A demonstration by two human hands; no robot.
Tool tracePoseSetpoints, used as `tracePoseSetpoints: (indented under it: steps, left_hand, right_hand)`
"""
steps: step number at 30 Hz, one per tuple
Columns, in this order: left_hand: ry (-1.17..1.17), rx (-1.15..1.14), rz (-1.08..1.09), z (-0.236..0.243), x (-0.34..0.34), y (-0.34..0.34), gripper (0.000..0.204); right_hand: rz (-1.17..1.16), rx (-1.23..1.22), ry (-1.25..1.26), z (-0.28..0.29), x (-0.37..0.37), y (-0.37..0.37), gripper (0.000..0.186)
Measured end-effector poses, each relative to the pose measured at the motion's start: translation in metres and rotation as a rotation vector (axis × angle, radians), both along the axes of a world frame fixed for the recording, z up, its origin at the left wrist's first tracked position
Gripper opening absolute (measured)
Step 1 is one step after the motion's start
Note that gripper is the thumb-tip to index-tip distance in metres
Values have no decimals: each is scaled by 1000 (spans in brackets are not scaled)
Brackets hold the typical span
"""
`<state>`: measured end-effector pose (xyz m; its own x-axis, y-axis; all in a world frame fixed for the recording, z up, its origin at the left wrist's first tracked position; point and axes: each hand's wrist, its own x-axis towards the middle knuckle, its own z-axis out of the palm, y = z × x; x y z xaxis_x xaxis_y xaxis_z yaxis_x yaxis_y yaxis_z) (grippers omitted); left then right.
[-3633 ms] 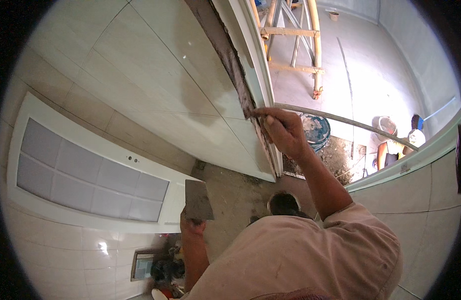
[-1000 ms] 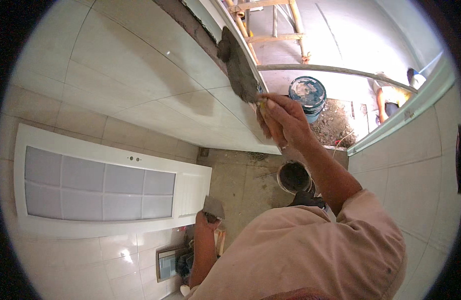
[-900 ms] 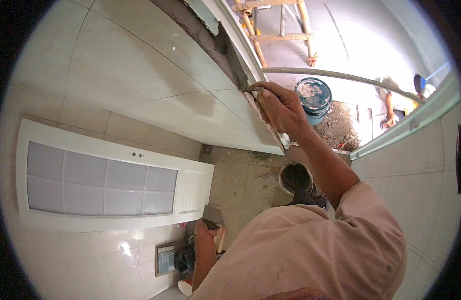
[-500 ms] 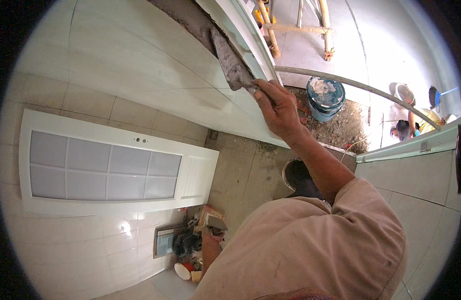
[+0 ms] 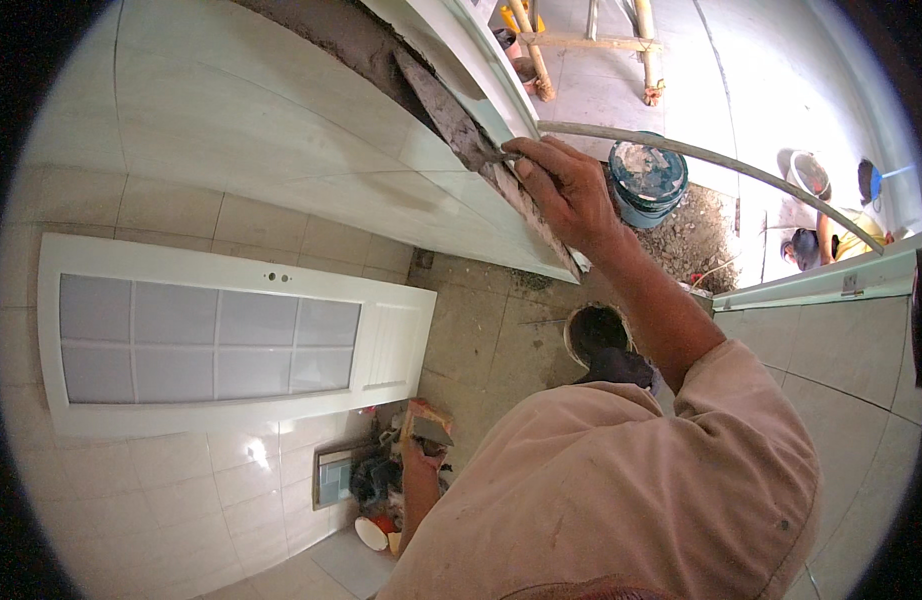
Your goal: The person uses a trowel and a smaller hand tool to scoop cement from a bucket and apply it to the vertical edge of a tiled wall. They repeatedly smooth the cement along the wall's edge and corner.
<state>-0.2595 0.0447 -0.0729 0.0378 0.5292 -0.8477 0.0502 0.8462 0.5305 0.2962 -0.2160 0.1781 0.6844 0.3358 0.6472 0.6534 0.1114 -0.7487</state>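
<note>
Slanting up-left from the right hand (image 5: 571,195) gripping it, the trowel (image 5: 443,116) I watch lies along the mortar strip (image 5: 326,32), upper centre; the left hand (image 5: 421,459), farther away, lower centre, clasps a flat plate (image 5: 433,431).

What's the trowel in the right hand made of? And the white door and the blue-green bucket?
Trowel: probably metal, since its blade looks thin and flat, dull with grey smears.
Door: maybe painted wood, smooth and white; its cloudy panes could be glass or plastic.
Bucket: likely plastic, with a ridged rim and whitish splatters.
</note>
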Motion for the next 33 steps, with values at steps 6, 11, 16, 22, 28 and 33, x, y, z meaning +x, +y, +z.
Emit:
tracePoseSetpoints:
  steps: [6, 11, 16, 22, 28, 33]
  left_hand:
    - [29, -7, 7, 1, -10, -12, 41]
    - [42, -13, 21, -5, -29, -22, 41]
    - [43, -9, 23, -5, -38, -25, 41]
    - [39, 4, 19, -1, -34, -25, 40]
    - [28, 1, 27, -6, -32, -27, 40]
    - [14, 7, 17, -10, -24, -23, 40]
  right_hand:
    - [235, -17, 124, 0, 7, -9, 25]
    - [236, 82, 52, -13, -12, -14, 28]
    - [150, 75, 151, -25, -8, 1, 27]
    - [16, 89, 102, -34, -12, 19, 26]
    - [74, -45, 251, -41, -60, -3, 25]
    - [-9, 66, 115, -24, -27, 3, 26]
